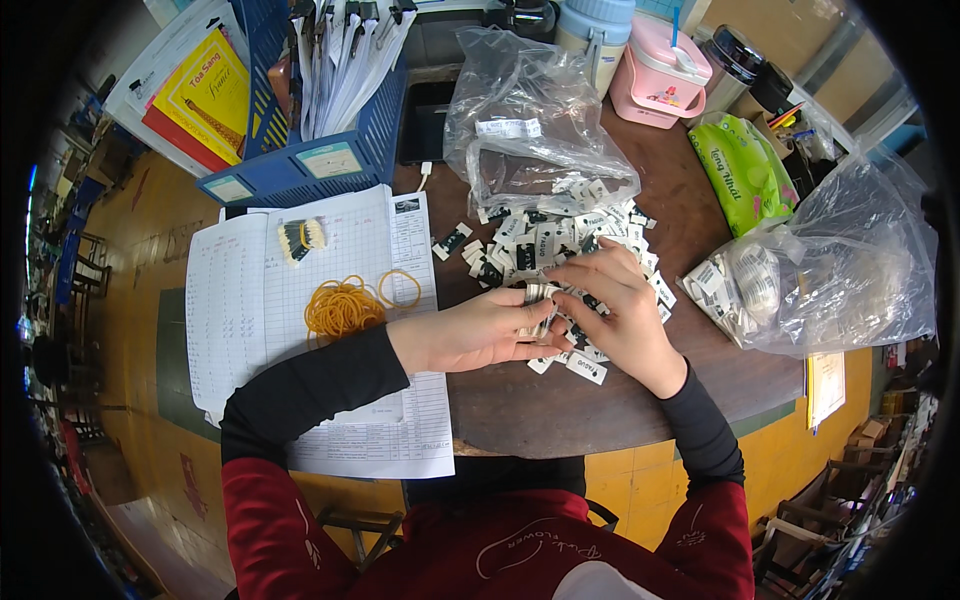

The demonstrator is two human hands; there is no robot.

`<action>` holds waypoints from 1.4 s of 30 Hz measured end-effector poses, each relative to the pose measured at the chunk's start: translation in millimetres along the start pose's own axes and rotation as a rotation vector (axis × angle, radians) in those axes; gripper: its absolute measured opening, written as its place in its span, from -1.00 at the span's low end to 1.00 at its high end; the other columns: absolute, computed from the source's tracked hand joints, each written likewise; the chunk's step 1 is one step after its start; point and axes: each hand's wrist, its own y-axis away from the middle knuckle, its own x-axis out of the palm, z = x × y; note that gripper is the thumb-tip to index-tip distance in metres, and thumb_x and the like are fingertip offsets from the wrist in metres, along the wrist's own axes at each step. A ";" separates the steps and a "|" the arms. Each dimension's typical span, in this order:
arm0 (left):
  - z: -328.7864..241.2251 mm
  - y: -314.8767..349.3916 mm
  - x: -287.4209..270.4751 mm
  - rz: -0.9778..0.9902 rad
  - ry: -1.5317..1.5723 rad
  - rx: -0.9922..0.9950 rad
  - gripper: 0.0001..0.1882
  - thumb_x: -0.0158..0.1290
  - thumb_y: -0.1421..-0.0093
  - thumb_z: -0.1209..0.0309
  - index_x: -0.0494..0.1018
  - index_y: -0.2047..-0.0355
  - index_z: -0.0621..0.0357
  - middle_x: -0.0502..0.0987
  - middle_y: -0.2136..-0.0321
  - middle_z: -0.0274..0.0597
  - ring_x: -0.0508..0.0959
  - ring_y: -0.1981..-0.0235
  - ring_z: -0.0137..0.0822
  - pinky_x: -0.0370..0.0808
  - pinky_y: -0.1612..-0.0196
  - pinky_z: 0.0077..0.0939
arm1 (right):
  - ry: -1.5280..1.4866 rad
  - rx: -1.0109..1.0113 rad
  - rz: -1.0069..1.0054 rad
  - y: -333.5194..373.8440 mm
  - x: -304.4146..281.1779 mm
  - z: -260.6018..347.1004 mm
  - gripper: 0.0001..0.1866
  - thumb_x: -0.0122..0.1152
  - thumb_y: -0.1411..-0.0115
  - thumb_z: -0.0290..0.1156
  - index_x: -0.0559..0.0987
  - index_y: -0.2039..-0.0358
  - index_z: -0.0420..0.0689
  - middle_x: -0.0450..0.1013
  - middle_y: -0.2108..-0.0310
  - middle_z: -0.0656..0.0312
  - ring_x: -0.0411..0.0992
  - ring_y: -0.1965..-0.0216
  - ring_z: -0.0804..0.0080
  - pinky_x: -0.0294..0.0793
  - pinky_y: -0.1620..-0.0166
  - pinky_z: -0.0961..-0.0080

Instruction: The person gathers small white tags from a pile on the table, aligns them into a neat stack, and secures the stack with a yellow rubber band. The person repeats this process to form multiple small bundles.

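My left hand [480, 328] is closed round a small stack of labels [540, 296], thumb on one side and fingers on the other. At the stack's right edge is my right hand [622, 312], its fingers bent and thumb close to the index finger; whether a single label sits in them I cannot make out. Beneath and beyond both hands spreads a loose pile of small white and dark printed labels [520, 245]. A banded bundle of labels [301, 240] lies on an open ruled notebook [230, 300], with a heap of yellow rubber bands [343, 308] nearby.
A clear plastic bag [530, 110] lies behind the pile; another bag [830, 280] holding labels sits at right. A green tissue pack [742, 175], pink container [660, 70] and blue file rack [330, 160] line the brown table [600, 425]. A dark phone [425, 120] is beside the rack.
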 end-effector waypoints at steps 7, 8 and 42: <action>0.4 -0.5 -2.0 0.019 0.011 0.055 -0.63 -0.10 -0.45 0.20 0.28 -0.12 0.16 0.39 0.01 -0.24 0.45 -0.09 -0.32 0.40 -0.23 -0.28 | -0.201 0.021 0.182 1.0 4.9 8.7 -0.19 0.43 0.04 -0.53 0.32 -0.27 -0.15 0.44 0.00 0.03 0.42 0.00 0.06 0.29 -0.21 0.12; 0.5 -0.4 -1.2 0.031 0.001 0.056 -0.62 -0.09 -0.44 0.20 0.29 -0.12 0.16 0.41 0.01 -0.24 0.45 -0.09 -0.31 0.41 -0.21 -0.27 | -0.204 0.070 0.242 2.0 5.6 9.2 -0.19 0.43 0.03 -0.53 0.32 -0.27 -0.14 0.42 -0.05 0.05 0.42 -0.02 0.07 0.23 -0.27 0.11; -7.3 1.6 2.7 -0.034 0.184 0.161 -0.70 -0.09 -0.44 0.22 0.33 0.02 0.20 0.30 0.37 -0.39 0.31 0.28 -0.42 0.37 0.09 -0.51 | -0.115 0.139 -0.071 -1.5 -10.1 -8.5 -0.57 0.27 -0.14 -0.53 0.51 -0.05 -0.26 0.52 0.03 0.02 0.48 -0.02 0.15 0.41 -0.09 0.37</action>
